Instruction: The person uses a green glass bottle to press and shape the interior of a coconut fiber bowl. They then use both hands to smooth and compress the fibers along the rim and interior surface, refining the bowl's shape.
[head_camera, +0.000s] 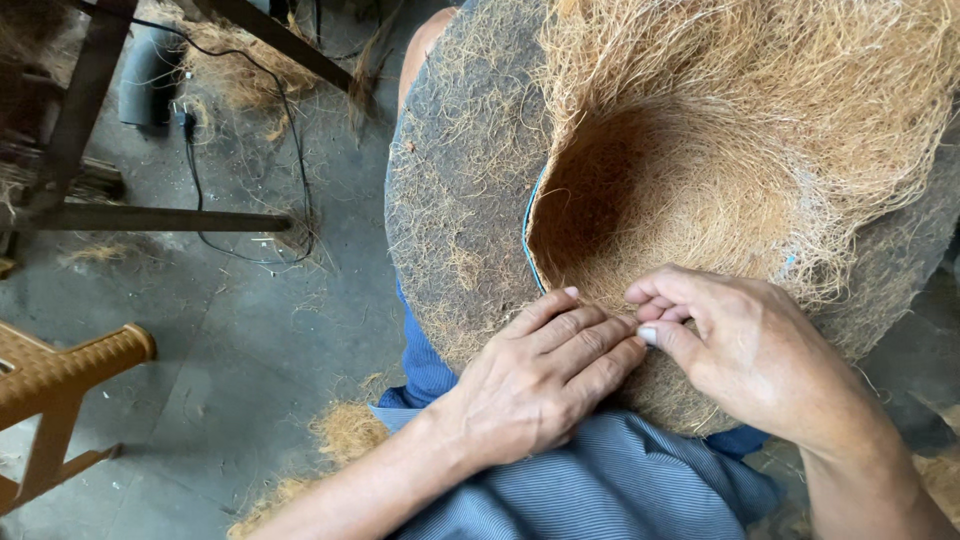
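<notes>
Head view, looking down at a lap: a big round coir-fibre liner (470, 200) fills the upper right of the frame, its grey-brown outer face turned toward the camera on the left and a deep orange-brown fibre hollow (650, 190) opening at centre right, loose fibres fanning out along the top edge. A thin blue edging (526, 240) runs down the lip of the hollow. The left hand (540, 375) sits at lower centre, palm down, fingers straight and pressed flat on the liner's rim just below the hollow — not closed around anything, only bearing on it. The right hand (745, 345) is at lower right, touching the left fingertips; its fingers are curled in and the thumb meets them in a pinch at the rim fibres, though what exactly is pinched is too small to tell. Both forearms come in from the bottom edge. Under the liner lies striped blue-grey cloth (610, 490) over the lap. Left half of the frame is grey concrete floor (260, 350) with fibre tufts scattered about, a black cable (195, 170) trailing at upper left, dark metal frame bars (150, 218) across it, and an orange-brown plastic stool (60, 380) at the left edge.
</notes>
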